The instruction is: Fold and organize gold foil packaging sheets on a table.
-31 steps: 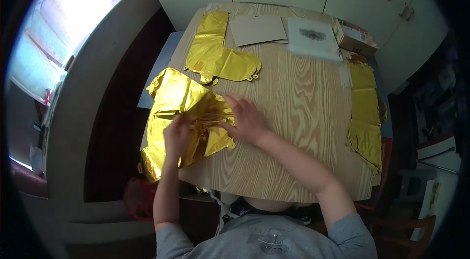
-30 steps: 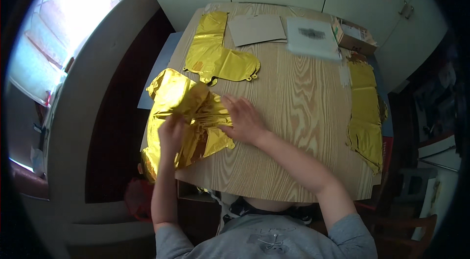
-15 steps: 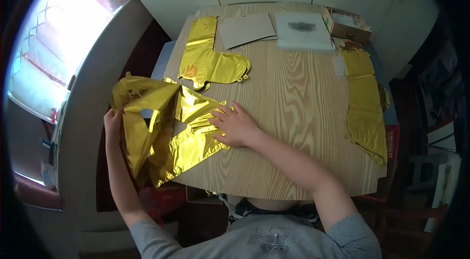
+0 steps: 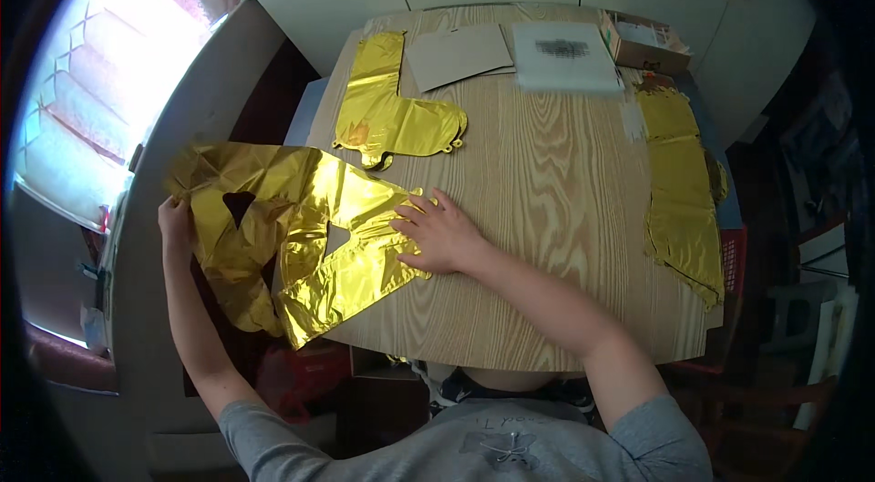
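A large, uninflated gold foil balloon [image 4: 351,195] with holes cut through it spreads over the left part of the table, partly hanging past the left edge. At its far left, my left hand [image 4: 176,216] has closed fingers pinching the foil's border, pulling that part outward. My right hand [image 4: 442,234] lies with fingers spread on the balloon's right end, pressing it to the wood. Just beyond lies a second flat gold foil balloon [image 4: 374,113], bent like an L, with small tabs on its lower edge.
The wood-grain table [image 4: 547,236] bears more folded gold foil [image 4: 679,181] along its right edge. Grey-brown cardboard sheets [image 4: 460,56], a translucent plastic packet [image 4: 567,67] and a small open box [image 4: 647,49] sit at the back. A red bag [image 4: 305,377] is below the left front edge.
My left hand has moved left, drawing the balloon's left part outward, so the foil is less folded and flatter. My right hand has stayed in place.
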A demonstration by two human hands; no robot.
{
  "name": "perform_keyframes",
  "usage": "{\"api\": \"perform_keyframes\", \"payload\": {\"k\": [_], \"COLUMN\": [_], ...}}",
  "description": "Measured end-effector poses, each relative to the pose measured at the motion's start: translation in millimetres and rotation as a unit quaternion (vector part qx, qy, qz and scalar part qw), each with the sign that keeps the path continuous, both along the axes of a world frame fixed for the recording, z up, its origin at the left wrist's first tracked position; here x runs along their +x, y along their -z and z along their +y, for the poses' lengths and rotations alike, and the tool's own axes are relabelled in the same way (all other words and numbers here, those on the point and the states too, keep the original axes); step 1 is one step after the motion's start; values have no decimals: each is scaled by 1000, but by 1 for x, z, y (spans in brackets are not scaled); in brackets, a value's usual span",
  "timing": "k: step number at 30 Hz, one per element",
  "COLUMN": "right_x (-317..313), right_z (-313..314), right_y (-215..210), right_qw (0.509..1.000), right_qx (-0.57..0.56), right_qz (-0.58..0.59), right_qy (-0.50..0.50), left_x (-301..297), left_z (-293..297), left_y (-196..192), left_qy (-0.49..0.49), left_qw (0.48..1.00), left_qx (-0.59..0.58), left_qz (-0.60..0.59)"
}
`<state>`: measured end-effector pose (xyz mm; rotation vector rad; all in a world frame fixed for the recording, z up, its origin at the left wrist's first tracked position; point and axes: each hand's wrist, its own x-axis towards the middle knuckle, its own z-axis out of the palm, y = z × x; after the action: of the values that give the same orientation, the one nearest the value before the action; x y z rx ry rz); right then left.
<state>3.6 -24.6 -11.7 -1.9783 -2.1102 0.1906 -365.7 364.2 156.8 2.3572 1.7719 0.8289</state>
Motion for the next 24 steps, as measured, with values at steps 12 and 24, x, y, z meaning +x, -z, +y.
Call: {"api": "perform_keyframes", "payload": {"k": [12, 24], "right_x": [-2, -3], "right_z": [0, 0], "right_y": [-6, 3], "right_qw": [999, 1000], "right_qx": [-37, -1], "right_qz": [-29, -11], "right_qy": [8, 10], "left_x": [-89, -141], "left_z": [80, 43], "left_y": [-48, -91], "left_qy": [-28, -293], "left_qw": [976, 930], "left_qx": [195, 220], "left_qz": [89, -33]}}
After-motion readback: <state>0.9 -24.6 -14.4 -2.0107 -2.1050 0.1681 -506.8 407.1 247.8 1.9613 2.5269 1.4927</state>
